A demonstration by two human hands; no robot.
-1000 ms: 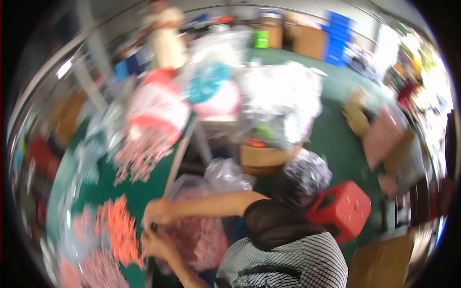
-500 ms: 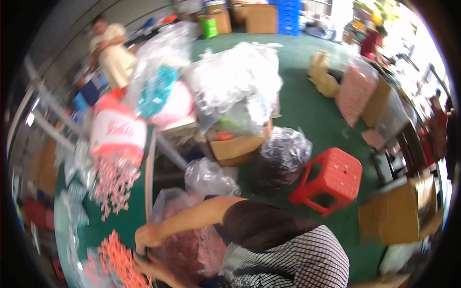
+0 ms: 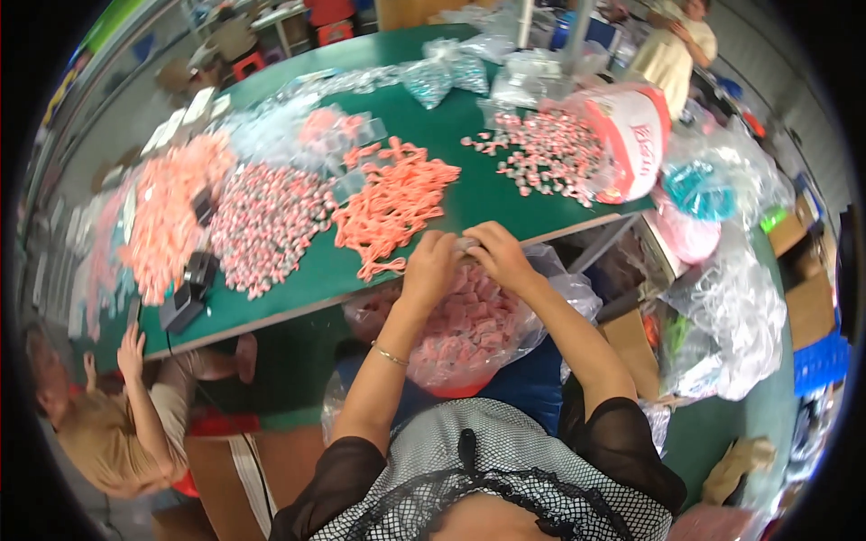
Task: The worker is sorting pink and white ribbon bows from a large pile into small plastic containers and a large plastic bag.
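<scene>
Above the table's near edge, my left hand (image 3: 430,266) and my right hand (image 3: 502,260) are close together. Their fingers are pinched on a small greyish piece (image 3: 465,245) between them, too small to identify. Just below the hands, a clear plastic bag (image 3: 564,287) gapes around a heap of small pink packets (image 3: 474,316). Beyond my left hand lies a pile of orange looped straps (image 3: 397,203). To its left is a mound of small pink-and-grey pieces (image 3: 271,221). More such pieces (image 3: 555,153) spill from a red-and-white sack (image 3: 631,135) at the right.
The green table (image 3: 469,194) also bears peach strips (image 3: 171,207), clear plastic bags (image 3: 442,72) and a small black device (image 3: 185,302). A co-worker (image 3: 135,424) sits at the left; another person (image 3: 677,50) is at the far right. Cardboard boxes (image 3: 631,347) and stuffed bags (image 3: 731,325) stand at my right.
The view has swung left, bringing the table's piles and the seated co-worker into sight. My hands, earlier at the table's edge, are now together over the bag of pink packets.
</scene>
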